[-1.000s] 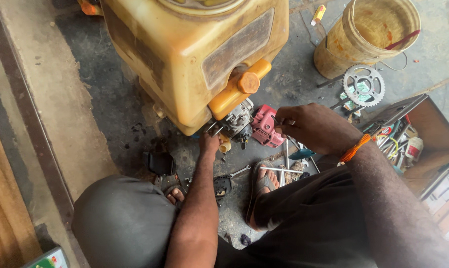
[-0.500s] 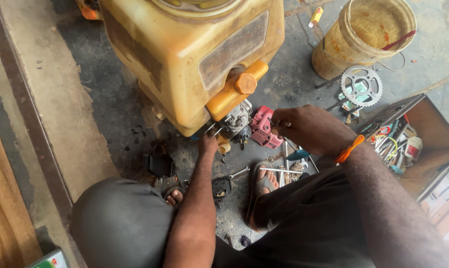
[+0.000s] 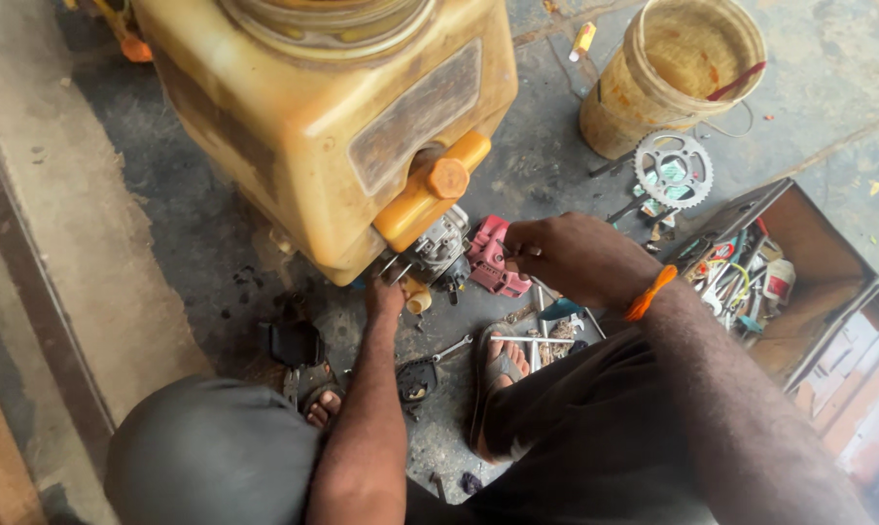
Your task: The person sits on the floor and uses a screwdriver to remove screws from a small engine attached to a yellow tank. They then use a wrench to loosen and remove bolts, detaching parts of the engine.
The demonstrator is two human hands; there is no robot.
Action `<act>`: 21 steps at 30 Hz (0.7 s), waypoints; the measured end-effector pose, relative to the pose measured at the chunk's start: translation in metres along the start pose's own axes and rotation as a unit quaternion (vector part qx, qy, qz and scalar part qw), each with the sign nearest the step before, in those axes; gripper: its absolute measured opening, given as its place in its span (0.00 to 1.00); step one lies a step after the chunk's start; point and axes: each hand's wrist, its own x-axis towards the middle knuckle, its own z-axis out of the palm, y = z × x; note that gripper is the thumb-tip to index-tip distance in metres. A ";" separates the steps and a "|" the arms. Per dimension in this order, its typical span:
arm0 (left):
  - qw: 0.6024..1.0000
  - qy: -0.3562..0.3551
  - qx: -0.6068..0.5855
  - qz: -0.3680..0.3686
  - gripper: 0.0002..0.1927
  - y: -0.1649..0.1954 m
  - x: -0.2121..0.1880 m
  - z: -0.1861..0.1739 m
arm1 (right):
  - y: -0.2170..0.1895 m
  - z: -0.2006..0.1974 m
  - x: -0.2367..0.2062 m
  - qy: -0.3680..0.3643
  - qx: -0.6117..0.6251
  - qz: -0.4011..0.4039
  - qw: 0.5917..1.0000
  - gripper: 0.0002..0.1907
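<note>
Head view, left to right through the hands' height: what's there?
Concrete ledge → left hand → small engine → red part → right hand → orange wristband → open toolbox.

A small repair workshop, with the work done on the floor.

I sit on stained grey concrete ground [image 3: 216, 224] in front of a big yellow plastic tank [image 3: 333, 126]. Around me lie a toothed metal chain sprocket [image 3: 674, 170], a dirty yellow plastic bucket [image 3: 644, 97], a loose steel spanner [image 3: 451, 348] and an open rusty metal toolbox [image 3: 809, 253] full of mixed tools.
</note>
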 end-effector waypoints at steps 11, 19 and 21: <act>0.977 0.180 0.022 -0.110 0.18 -0.036 -0.037 -0.038 | -0.008 -0.002 -0.001 -0.012 -0.002 0.010 1.000 0.12; 0.951 0.003 0.292 -0.101 0.19 -0.057 -0.071 -0.068 | -0.014 0.001 -0.008 -0.023 -0.008 0.018 1.000 0.13; 0.951 -0.016 0.277 -0.135 0.19 -0.057 -0.075 -0.070 | -0.016 0.003 -0.010 -0.018 -0.011 0.004 1.000 0.13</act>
